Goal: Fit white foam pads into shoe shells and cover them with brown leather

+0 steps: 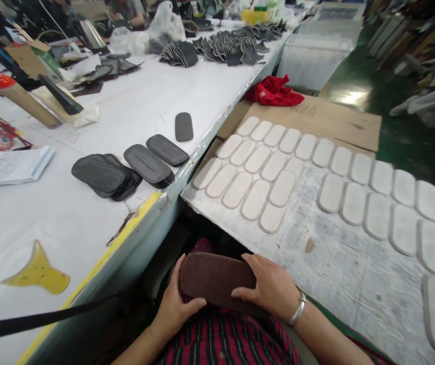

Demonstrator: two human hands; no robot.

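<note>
A dark brown oval piece (217,279) lies across my lap, above a striped red and black cloth. Its left end is in my left hand (177,299), with the thumb on the near edge. My right hand (268,286), with a silver bracelet at the wrist, grips the right end, thumb on top. On the white table to the left lie stacks of black oval pieces (147,165) and a single dark oval (184,126). Rows of pale oval pieces (255,200) cover much of the board (301,253) on the right.
A yellow flat piece (38,271) lies on the table (118,111) at the left. A red cloth (274,91) rests on cardboard (327,119) beyond the board. Dark cut pieces (232,48) and a metal kettle (88,35) stand farther back, where a person's arm shows.
</note>
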